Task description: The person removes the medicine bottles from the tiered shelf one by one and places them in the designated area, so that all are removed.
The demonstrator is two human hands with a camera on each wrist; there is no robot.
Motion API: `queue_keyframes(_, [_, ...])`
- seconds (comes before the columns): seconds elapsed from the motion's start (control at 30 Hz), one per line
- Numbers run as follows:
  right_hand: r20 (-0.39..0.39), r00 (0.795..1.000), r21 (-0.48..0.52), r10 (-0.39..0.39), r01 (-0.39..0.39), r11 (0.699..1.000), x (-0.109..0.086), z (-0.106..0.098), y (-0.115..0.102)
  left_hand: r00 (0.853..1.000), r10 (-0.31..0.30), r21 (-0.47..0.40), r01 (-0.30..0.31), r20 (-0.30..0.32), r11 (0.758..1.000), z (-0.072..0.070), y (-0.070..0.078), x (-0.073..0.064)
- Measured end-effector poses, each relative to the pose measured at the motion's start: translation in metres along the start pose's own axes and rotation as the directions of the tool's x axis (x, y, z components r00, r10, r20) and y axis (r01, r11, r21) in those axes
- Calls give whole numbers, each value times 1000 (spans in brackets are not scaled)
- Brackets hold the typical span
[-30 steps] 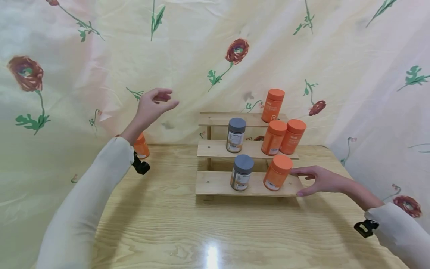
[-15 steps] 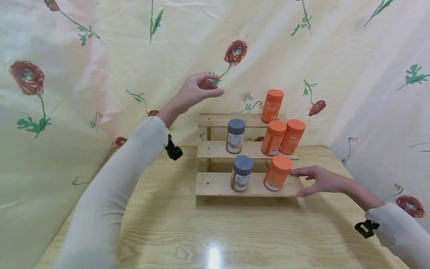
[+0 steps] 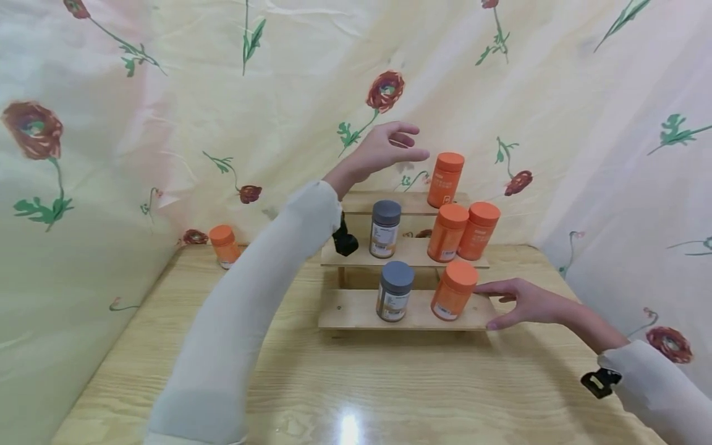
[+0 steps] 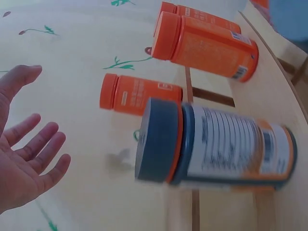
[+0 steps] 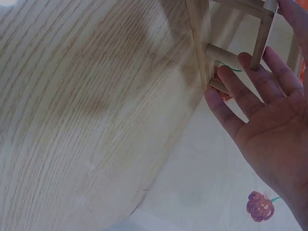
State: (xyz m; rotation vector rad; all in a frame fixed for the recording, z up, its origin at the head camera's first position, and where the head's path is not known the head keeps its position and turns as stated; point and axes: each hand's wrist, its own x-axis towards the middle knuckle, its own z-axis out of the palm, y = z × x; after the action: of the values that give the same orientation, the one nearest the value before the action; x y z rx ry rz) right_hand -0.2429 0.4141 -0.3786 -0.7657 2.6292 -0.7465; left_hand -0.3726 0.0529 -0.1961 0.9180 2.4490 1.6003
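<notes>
My left hand (image 3: 384,148) hovers above the top step of a three-step wooden rack (image 3: 356,318), fingers loosely bent and holding nothing. Nearest to it is the orange jar (image 3: 445,180) on the top step. A grey-lidded jar (image 3: 385,228) stands on the middle step, with two orange jars (image 3: 447,233) side by side to its right. On the bottom step are another grey-lidded jar (image 3: 395,292) and an orange jar (image 3: 453,290). At the rack's right end my right hand (image 3: 528,303) touches the frame with relaxed fingers, seen against the wooden end (image 5: 263,33) in the right wrist view.
A lone orange jar (image 3: 225,246) stands on the table at the back left, partly behind the left sleeve. The wooden table (image 3: 389,389) runs back to a flower-printed cloth (image 3: 278,93), which also hangs along both sides.
My left hand has moved right, from above the back left of the table to beside the top-step orange jar. The right hand has kept its place at the rack's end.
</notes>
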Motion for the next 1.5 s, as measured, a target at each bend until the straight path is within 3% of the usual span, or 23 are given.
queue_keyframes(0.13, [-9, 1000, 8, -12, 12, 1000, -2, 1, 0, 1000, -13, -34, 13, 0, 999, 14, 2, 13])
queue_keyframes(0.33, [-1, 1000, 17, -19, 19, 1000, -2, 1, -3, 999, -44, -20, 44, 31, 999, 35, -7, 29])
queue_keyframes(0.57, [26, 999, -6, -30, 30, 1000, 2, -3, -1, 996, -75, -34, 77, 37, 996, 51, -9, 40])
queue_keyframes(1.2, [37, 999, 17, -8, 8, 1000, 4, 0, -3, 984, -177, -53, 177, 13, 983, 66, -22, 57])
queue_keyframes(1.5, [32, 999, 7, -11, 11, 1000, 3, 0, -1, 988, -147, -46, 149, 37, 988, 70, -24, 59])
